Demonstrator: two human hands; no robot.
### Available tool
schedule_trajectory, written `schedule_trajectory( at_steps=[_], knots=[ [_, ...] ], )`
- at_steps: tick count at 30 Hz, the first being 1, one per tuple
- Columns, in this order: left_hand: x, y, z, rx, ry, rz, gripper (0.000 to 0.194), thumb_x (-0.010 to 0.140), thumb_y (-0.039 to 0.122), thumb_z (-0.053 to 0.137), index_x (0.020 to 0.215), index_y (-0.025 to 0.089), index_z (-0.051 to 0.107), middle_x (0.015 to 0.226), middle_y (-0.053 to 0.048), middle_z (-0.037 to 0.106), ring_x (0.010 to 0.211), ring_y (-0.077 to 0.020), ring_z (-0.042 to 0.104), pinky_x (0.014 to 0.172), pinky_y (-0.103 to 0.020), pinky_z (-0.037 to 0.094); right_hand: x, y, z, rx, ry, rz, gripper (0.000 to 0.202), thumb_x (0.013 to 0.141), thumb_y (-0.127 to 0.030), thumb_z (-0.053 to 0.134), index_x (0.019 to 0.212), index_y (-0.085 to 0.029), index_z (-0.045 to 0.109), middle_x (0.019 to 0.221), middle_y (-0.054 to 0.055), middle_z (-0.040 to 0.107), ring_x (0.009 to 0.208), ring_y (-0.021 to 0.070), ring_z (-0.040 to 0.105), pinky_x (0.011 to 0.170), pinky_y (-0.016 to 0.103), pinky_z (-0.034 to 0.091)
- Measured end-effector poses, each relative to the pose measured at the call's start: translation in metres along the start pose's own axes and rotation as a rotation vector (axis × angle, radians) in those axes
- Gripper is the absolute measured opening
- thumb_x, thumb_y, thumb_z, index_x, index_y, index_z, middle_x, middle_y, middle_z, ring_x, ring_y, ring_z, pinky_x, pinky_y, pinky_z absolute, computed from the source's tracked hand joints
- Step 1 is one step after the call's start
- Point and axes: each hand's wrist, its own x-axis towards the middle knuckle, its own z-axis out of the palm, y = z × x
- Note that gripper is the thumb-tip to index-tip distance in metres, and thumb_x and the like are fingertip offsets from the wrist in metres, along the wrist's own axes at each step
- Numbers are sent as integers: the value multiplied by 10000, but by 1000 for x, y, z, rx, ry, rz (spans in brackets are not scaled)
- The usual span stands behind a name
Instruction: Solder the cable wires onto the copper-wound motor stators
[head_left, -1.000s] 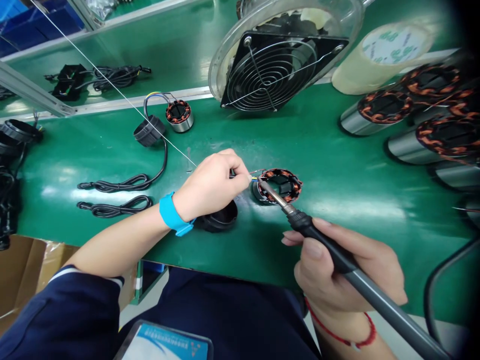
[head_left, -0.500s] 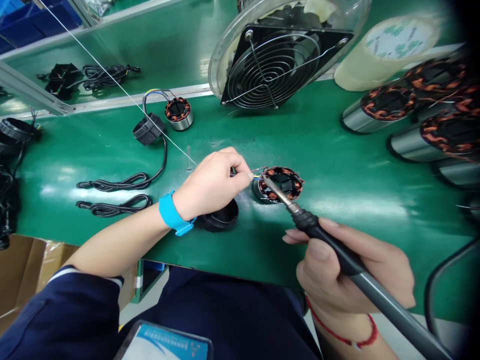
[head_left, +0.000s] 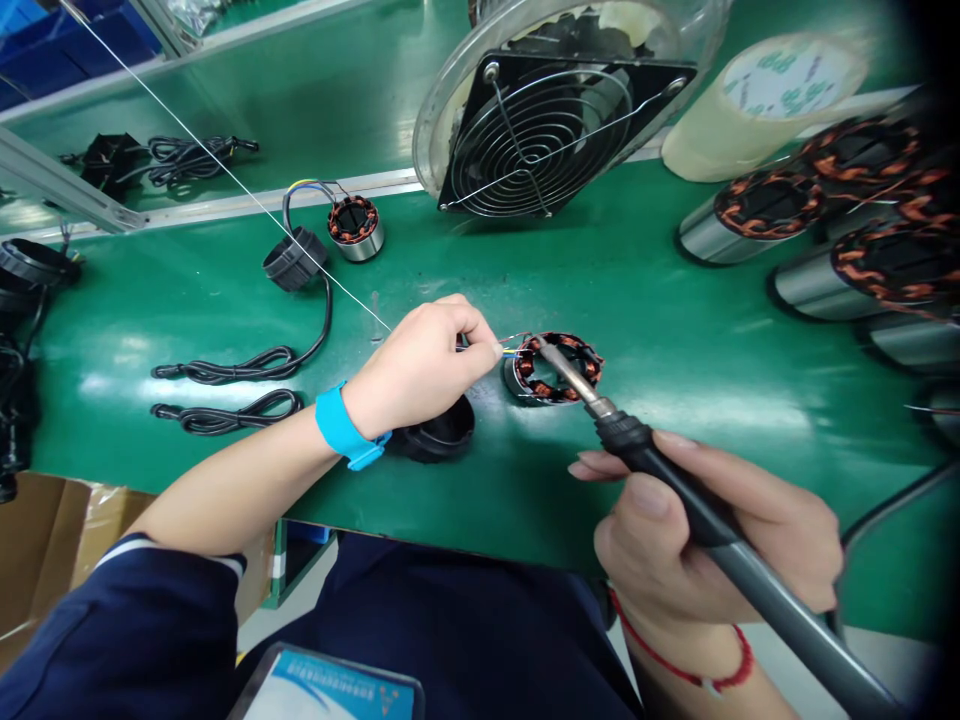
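My left hand [head_left: 442, 350] pinches thin coloured wires [head_left: 510, 351] at the left edge of a motor stator [head_left: 551, 392], a steel ring with copper windings. A thin white strand, perhaps solder wire [head_left: 247, 190], runs from the upper left down to this hand. In my right hand [head_left: 720, 530] is a soldering iron [head_left: 694, 505], its fingers wrapped round the black grip. The iron's metal tip lies over the stator's upper left rim; whether it touches a wire is unclear. Under my left wrist sits a black round housing [head_left: 442, 435], partly covered.
A fan with a wire guard [head_left: 532, 150] stands behind the stator. Several more stators [head_left: 750, 215] and a tape roll [head_left: 757, 110] are at the right. To the left lie a second stator [head_left: 356, 228], a black ring [head_left: 295, 262] and coiled cables [head_left: 247, 365].
The soldering iron's tip has shifted slightly right and up along the stator's rim, my right hand moving slightly right with it. My left hand keeps its pinch almost in place.
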Motion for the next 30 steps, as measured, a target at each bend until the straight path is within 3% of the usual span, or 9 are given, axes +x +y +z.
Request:
schedule_trajectory(
  at_steps=[4,9,13,16,21,30],
  knots=[
    [1,0,0,-9,-5,-8,211,808,106,558,601,147,556,770,-1,615,703,-98,558,719,-277,465,4,0,2,14,-20,22,302,884,-269,667,1182,-221,656,811,30,727,612,205,707,489,301,564],
    [1,0,0,-21,-4,-6,196,800,103,564,608,143,569,775,2,616,699,-94,550,709,-270,453,19,-7,3,45,-153,130,431,910,-194,626,1327,-274,549,1012,28,727,775,206,727,680,349,599],
    [1,0,-1,-15,-7,-13,199,802,113,558,606,142,570,781,-1,621,699,-97,551,708,-275,451,48,-10,4,-58,-293,200,314,955,-235,561,1265,-282,563,952,11,732,865,211,718,783,360,582],
    [0,-1,-1,-19,-11,-20,179,801,119,557,627,144,590,796,-3,629,719,-105,564,712,-279,456,60,-8,9,-97,-397,194,319,918,-255,598,1231,-281,545,1020,26,719,940,216,695,776,350,578],
    [1,-3,0,-25,-8,-9,162,796,110,560,644,147,603,803,-4,636,732,-108,569,723,-282,467,46,2,24,-87,-314,100,453,864,-235,636,1282,-271,466,1128,70,665,1104,246,620,896,430,529],
    [1,-4,0,-12,-11,-2,183,810,110,562,631,143,585,780,-1,622,711,-103,563,710,-281,456,29,10,32,-69,-242,64,471,845,-182,621,1282,-256,462,1080,63,670,1109,257,606,1044,530,403]
  ],
)
